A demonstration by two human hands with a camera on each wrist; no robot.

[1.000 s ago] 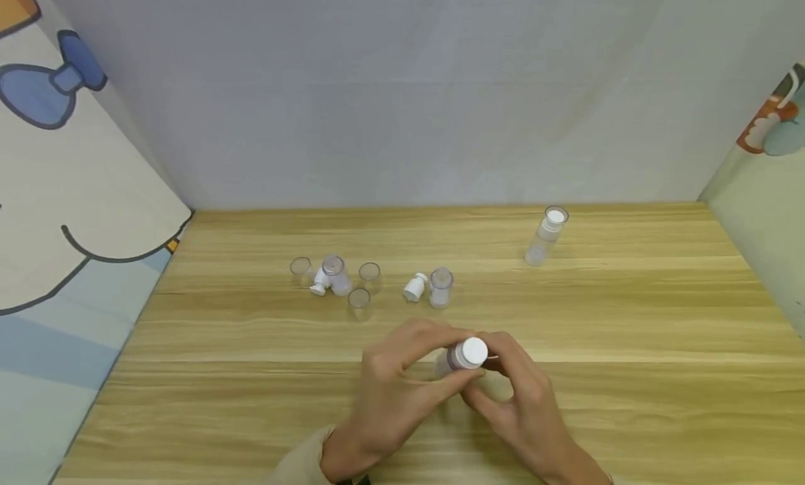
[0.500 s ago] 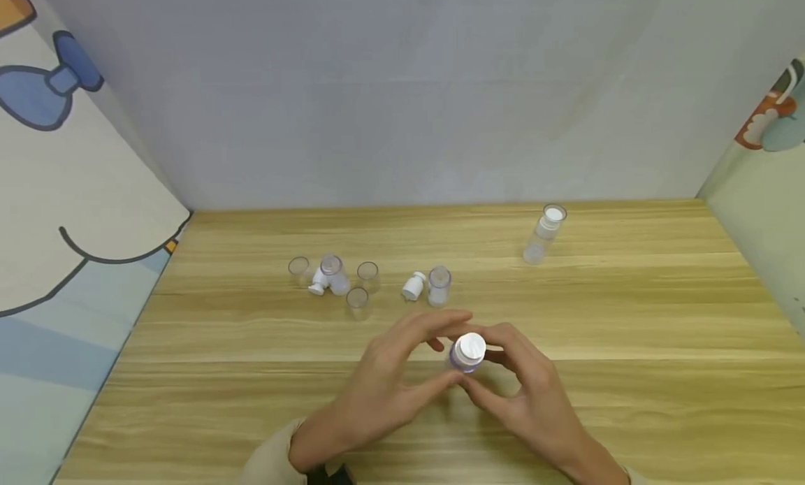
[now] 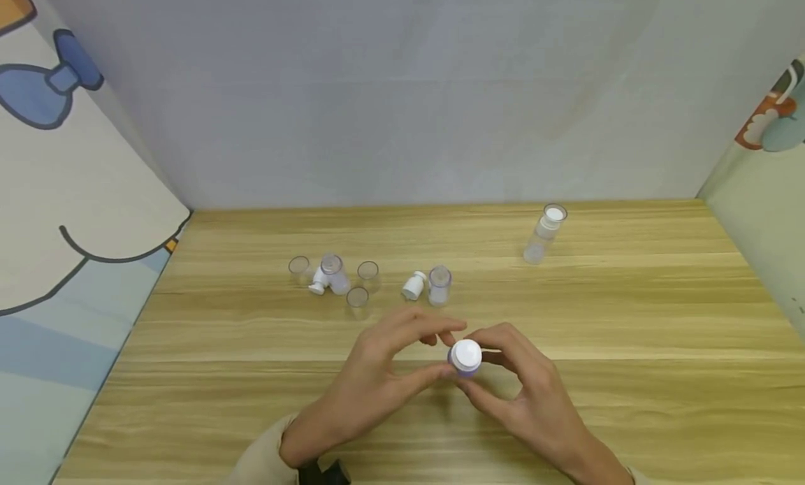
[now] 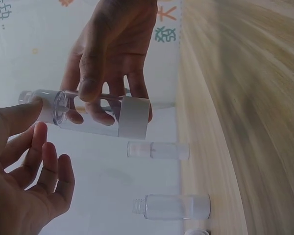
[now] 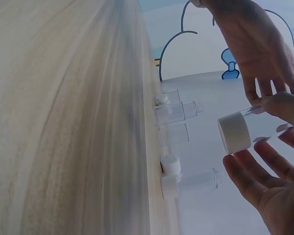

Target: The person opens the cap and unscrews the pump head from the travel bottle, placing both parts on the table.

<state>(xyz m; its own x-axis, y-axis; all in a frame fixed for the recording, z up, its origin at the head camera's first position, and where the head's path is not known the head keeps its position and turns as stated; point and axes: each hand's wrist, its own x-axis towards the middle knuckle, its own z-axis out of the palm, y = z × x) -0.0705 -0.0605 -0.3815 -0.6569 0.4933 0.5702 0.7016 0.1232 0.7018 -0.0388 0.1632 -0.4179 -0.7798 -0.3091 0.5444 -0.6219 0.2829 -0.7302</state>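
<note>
A clear bottle with a white top [image 3: 467,356] and a white base [image 4: 133,117] is held up between the hands. My right hand [image 3: 534,394] [image 4: 120,36] grips its clear body with thumb and fingers. Beside the top is my left hand [image 3: 371,380] [image 4: 29,171]; its thumb touches the white collar [image 4: 48,106], while its other fingers stand apart, loosely bent. In the right wrist view the left hand [image 5: 257,49] appears above the bottle's white base [image 5: 234,133], and the right hand [image 5: 279,196] below.
Beyond the hands stand a clear bottle [image 3: 439,288] and a white cap piece [image 3: 414,286]. Farther left are another bottle [image 3: 336,277], a white piece [image 3: 318,281] and several clear covers [image 3: 368,275]. A covered bottle [image 3: 544,235] stands at the back right.
My left fingers have loosened from around the bottle and drawn back left, the thumb staying close. The bottle has tipped more upright toward the head camera. My right hand keeps its grip.
</note>
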